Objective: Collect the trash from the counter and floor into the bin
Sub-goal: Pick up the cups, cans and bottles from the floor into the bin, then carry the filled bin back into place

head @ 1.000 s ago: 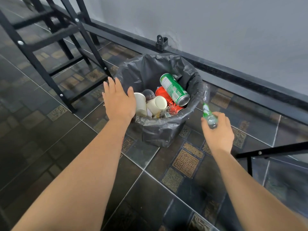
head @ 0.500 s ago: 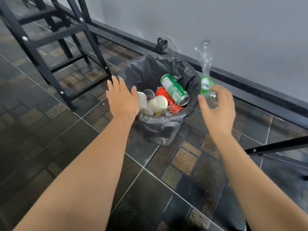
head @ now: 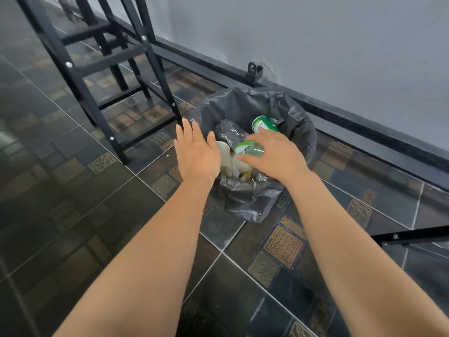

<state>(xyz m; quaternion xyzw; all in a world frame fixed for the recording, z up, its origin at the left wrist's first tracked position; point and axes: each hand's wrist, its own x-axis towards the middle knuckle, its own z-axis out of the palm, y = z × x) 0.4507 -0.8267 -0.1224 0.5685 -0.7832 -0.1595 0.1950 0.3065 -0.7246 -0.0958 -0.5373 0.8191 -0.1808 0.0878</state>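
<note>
A bin lined with a black bag (head: 298,122) stands on the tiled floor by the wall. Inside lie a green can (head: 263,124), white paper cups (head: 224,154) and other trash. My right hand (head: 274,154) is over the bin's opening, holding a clear plastic bottle with a green label (head: 247,150) that lies sideways, its crumpled clear body reaching toward the back left of the bin. My left hand (head: 195,152) hovers flat at the bin's left rim with fingers apart, holding nothing.
A black metal frame (head: 80,76) with crossbars stands to the left of the bin. A black baseboard rail (head: 364,132) runs along the grey wall behind. Another black bar (head: 413,235) juts in at the right.
My right hand swung the bottle from upright beside the bin's right rim to sideways over the opening. My left hand stayed at the left rim.
</note>
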